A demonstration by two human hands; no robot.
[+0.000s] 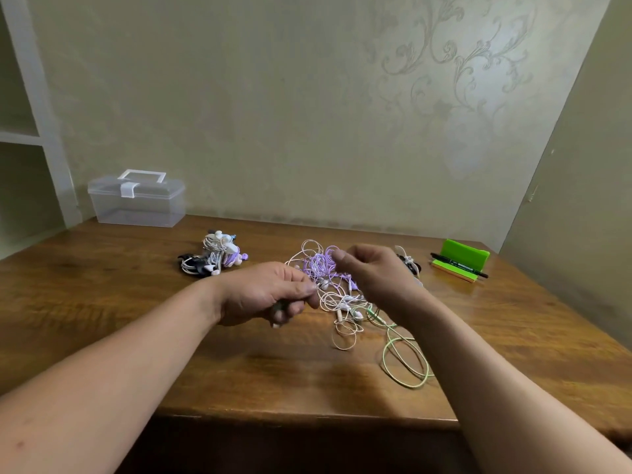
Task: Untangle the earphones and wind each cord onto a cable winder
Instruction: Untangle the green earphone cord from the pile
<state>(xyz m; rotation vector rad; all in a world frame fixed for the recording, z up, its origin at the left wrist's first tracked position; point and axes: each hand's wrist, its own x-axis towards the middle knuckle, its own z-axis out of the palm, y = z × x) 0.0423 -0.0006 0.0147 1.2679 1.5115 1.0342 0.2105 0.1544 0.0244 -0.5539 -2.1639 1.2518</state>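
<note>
On a wooden table (102,302), tangled earphones (337,297) lie between two hands. The left hand (263,292) pinches a cord, while the right hand (372,271) curls at purple loops, its grip unclear.

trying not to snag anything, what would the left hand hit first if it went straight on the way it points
The earphone tangle, its pale loops right at the left hand's fingertips; the right hand sits just beyond, though depth is unclear.

- Pale beige wall (273,97) behind, faint floral scrollwork (461,53) embossed at upper right.
- Plain side wall (581,200) angling in at right.
- White shelf unit (30,97) at far left.
- Glossy brown wooden table (102,302), softly lit sheen.
</note>
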